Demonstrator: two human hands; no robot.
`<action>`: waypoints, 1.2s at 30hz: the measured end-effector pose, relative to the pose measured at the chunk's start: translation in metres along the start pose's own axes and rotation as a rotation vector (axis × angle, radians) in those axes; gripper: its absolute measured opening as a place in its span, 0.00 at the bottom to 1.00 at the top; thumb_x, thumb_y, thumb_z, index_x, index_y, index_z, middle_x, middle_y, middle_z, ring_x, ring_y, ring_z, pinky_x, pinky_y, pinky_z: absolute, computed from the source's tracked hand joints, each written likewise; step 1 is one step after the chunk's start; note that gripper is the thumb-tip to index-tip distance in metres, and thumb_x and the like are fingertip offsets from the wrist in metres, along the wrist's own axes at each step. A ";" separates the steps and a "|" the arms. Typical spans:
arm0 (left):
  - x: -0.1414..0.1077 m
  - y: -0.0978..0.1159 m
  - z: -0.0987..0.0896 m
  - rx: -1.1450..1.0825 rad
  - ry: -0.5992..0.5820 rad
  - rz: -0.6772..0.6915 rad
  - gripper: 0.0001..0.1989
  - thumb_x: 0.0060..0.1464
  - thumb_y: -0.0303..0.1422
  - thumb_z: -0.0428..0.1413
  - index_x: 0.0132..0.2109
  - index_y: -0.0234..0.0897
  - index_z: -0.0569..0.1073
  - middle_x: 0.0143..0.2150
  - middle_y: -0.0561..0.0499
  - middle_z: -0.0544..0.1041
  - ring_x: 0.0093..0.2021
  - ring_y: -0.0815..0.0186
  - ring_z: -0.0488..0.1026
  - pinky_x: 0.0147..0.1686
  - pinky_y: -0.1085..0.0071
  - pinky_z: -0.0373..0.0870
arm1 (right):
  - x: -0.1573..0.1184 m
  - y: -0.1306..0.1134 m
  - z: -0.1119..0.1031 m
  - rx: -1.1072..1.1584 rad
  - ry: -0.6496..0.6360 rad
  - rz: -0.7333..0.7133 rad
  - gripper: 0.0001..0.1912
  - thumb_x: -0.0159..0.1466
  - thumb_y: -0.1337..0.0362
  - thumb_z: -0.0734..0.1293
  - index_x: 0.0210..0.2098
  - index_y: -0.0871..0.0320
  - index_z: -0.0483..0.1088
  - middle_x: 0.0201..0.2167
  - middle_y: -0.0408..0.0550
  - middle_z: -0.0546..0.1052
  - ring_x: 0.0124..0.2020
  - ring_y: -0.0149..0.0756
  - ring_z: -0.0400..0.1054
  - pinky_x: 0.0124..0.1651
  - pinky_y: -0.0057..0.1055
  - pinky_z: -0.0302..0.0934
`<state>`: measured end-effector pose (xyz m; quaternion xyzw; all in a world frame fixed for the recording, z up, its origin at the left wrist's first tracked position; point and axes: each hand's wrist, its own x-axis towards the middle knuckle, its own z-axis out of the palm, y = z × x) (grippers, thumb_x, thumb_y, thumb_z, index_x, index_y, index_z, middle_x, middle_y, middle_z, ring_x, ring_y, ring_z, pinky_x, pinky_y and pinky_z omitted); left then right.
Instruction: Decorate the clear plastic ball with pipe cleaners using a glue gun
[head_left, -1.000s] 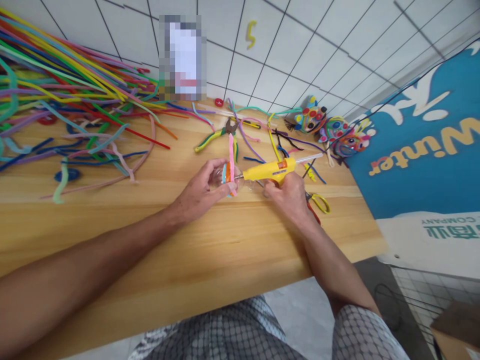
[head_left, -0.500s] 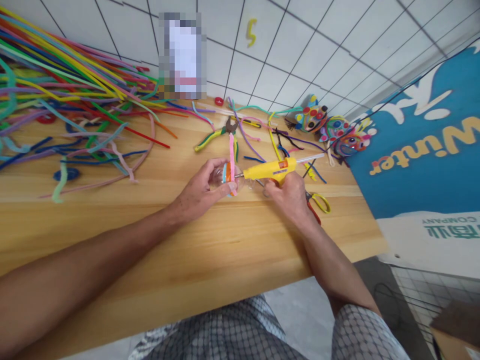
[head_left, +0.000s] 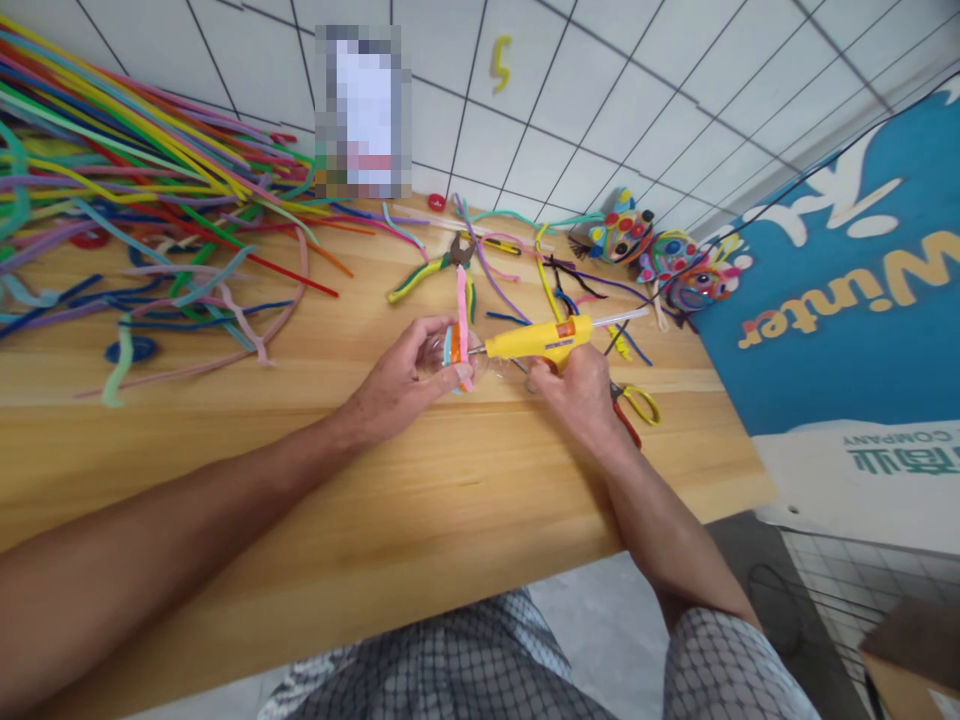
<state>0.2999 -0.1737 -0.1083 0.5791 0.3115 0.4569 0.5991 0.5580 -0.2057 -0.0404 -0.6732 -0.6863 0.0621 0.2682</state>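
Note:
My left hand [head_left: 420, 365] is closed round a clear plastic bottle [head_left: 433, 352] banded with light blue and orange strips. A pink pipe cleaner [head_left: 463, 310] lies against the orange band, its upper end standing free and its lower part under my thumb. My right hand [head_left: 577, 385] grips a yellow hot glue gun [head_left: 544, 340] by its handle. The nozzle points left and meets, or nearly meets, the bottle beside the pink strip. A clear glue stick [head_left: 622, 316] sticks out of the gun's back end.
Pliers [head_left: 459, 255] with green-yellow handles lie behind the bottle. Scissors [head_left: 641, 404] rest right of my right hand. Many coloured pipe cleaners [head_left: 150, 160] are heaped at the left. Decorated colourful figures [head_left: 626, 235] stand at the back right, near a blue banner [head_left: 862, 330].
Both hands, the bottle and the glue gun hold almost the same place. Only a very slight shift of the whole view shows.

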 end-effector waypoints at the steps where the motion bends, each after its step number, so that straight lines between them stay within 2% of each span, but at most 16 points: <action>1: 0.000 0.000 0.000 -0.005 -0.004 0.004 0.33 0.63 0.49 0.75 0.67 0.43 0.75 0.59 0.46 0.85 0.57 0.55 0.85 0.63 0.53 0.81 | 0.000 0.000 0.000 -0.001 -0.002 -0.001 0.11 0.62 0.63 0.67 0.23 0.50 0.67 0.20 0.45 0.73 0.28 0.41 0.71 0.33 0.35 0.63; 4: 0.000 0.000 0.000 -0.023 -0.014 0.014 0.33 0.64 0.48 0.75 0.68 0.43 0.74 0.58 0.46 0.86 0.54 0.57 0.86 0.61 0.54 0.83 | 0.000 -0.001 -0.001 0.002 -0.014 -0.003 0.11 0.62 0.63 0.66 0.23 0.50 0.66 0.19 0.44 0.72 0.28 0.40 0.71 0.34 0.34 0.63; 11: 0.000 0.000 0.002 -0.045 -0.012 0.007 0.34 0.63 0.48 0.76 0.67 0.43 0.74 0.61 0.44 0.85 0.58 0.53 0.86 0.64 0.52 0.83 | 0.000 0.000 0.000 -0.016 -0.004 0.002 0.12 0.63 0.63 0.66 0.22 0.50 0.66 0.20 0.45 0.72 0.28 0.41 0.71 0.34 0.35 0.62; 19: 0.000 -0.006 0.002 -0.060 -0.009 0.027 0.33 0.62 0.50 0.76 0.67 0.44 0.75 0.67 0.43 0.84 0.60 0.54 0.86 0.63 0.53 0.85 | -0.002 0.004 0.003 -0.037 -0.005 0.005 0.08 0.64 0.64 0.68 0.27 0.53 0.73 0.24 0.46 0.77 0.28 0.40 0.71 0.35 0.35 0.64; 28: 0.001 -0.003 0.002 -0.054 -0.008 0.014 0.34 0.61 0.49 0.77 0.66 0.44 0.75 0.63 0.43 0.85 0.60 0.52 0.86 0.66 0.50 0.83 | 0.000 0.003 0.004 -0.016 0.002 0.002 0.07 0.64 0.65 0.68 0.28 0.52 0.73 0.24 0.47 0.77 0.31 0.42 0.74 0.39 0.36 0.67; 32: 0.001 0.002 0.001 -0.029 -0.021 0.007 0.33 0.61 0.48 0.77 0.65 0.44 0.75 0.60 0.44 0.86 0.59 0.52 0.86 0.66 0.49 0.82 | 0.001 0.003 0.001 0.021 0.009 0.002 0.08 0.65 0.60 0.69 0.29 0.52 0.73 0.27 0.48 0.79 0.33 0.43 0.75 0.41 0.37 0.69; 36: 0.000 0.006 0.003 -0.027 -0.044 0.040 0.29 0.63 0.47 0.75 0.64 0.45 0.74 0.58 0.46 0.86 0.52 0.56 0.86 0.59 0.52 0.84 | 0.009 0.009 -0.017 0.088 0.113 0.047 0.14 0.67 0.51 0.70 0.32 0.53 0.74 0.33 0.53 0.83 0.36 0.45 0.77 0.44 0.39 0.71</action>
